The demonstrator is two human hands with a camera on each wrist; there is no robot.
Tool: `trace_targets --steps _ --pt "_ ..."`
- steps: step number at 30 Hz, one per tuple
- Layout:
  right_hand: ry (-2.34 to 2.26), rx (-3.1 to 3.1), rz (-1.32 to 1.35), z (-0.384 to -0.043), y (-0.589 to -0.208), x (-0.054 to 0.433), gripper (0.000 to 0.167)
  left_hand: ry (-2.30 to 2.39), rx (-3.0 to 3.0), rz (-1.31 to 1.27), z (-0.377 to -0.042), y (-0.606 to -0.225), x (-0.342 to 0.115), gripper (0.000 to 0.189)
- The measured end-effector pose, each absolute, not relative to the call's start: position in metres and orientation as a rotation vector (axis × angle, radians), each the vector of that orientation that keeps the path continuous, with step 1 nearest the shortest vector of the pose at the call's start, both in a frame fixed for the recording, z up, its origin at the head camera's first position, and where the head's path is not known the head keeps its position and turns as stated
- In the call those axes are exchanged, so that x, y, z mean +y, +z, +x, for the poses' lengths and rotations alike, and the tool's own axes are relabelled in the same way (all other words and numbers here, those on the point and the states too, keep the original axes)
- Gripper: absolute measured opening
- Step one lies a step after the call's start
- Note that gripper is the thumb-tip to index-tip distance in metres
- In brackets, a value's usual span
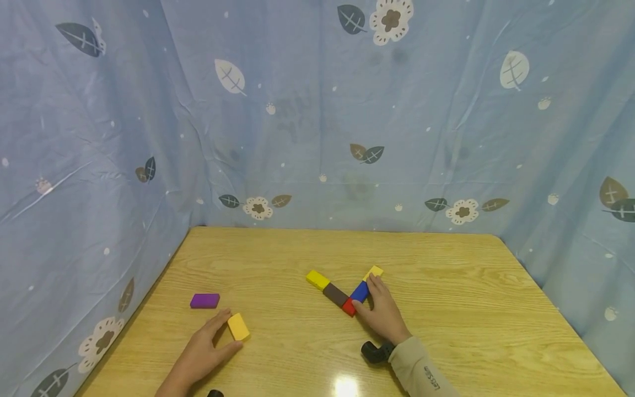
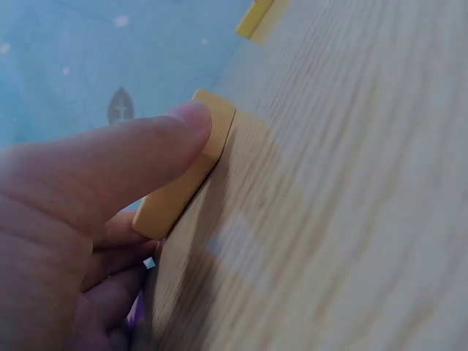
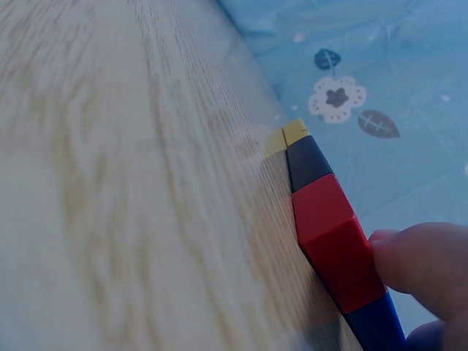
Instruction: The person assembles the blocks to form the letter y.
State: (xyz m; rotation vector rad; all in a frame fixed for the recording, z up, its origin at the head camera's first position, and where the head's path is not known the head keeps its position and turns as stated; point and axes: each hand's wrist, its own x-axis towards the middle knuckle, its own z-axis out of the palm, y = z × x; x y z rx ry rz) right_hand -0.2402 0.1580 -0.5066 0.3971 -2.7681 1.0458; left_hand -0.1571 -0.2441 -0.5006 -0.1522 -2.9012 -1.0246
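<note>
In the head view my left hand [image 1: 202, 350] pinches an orange-yellow block [image 1: 239, 327] on the table, thumb at its near end and fingers at its far side. The thumb lies across this orange block [image 2: 183, 191] in the left wrist view. My right hand [image 1: 384, 311] lies over one arm of a V of blocks: yellow [image 1: 317, 279], dark brown [image 1: 335, 295], red [image 1: 349, 307], blue [image 1: 359, 293] and light yellow [image 1: 375, 271]. Its thumb touches the red block [image 3: 336, 256] in the right wrist view; its fingertips rest by the light yellow one.
A purple block [image 1: 205, 300] lies on the wooden table [image 1: 471, 309], beyond and left of my left hand. Blue patterned curtains [image 1: 307, 110] stand around the table's back and sides. A black wrist-worn device [image 1: 376, 353] sits by my right wrist.
</note>
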Motion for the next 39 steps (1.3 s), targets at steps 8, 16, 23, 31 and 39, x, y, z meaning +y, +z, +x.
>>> trace_targets --steps 8,16,23,31,39 --pt "1.049 -2.772 0.398 -0.2407 -0.5069 0.1574 0.073 -1.107 -2.861 -0.079 -0.1574 -0.5016 -0.2444 0.085" --pt "1.047 -2.789 0.388 -0.2411 -0.5065 0.157 0.073 -1.123 -2.837 -0.059 -0.1586 -0.5024 -0.2438 0.086" --pt "1.035 -2.781 0.391 -0.2417 -0.5085 0.1573 0.074 -1.168 -2.785 -0.069 -0.1583 -0.5026 -0.242 0.084" --pt "1.03 -2.776 0.402 -0.2403 -0.5089 0.1569 0.074 -1.262 -2.723 -0.075 -0.1576 -0.5022 -0.2394 0.081" --pt "1.021 -2.767 0.403 -0.2388 -0.5064 0.1574 0.074 -1.256 -2.671 -0.106 -0.1546 -0.4977 -0.235 0.075"
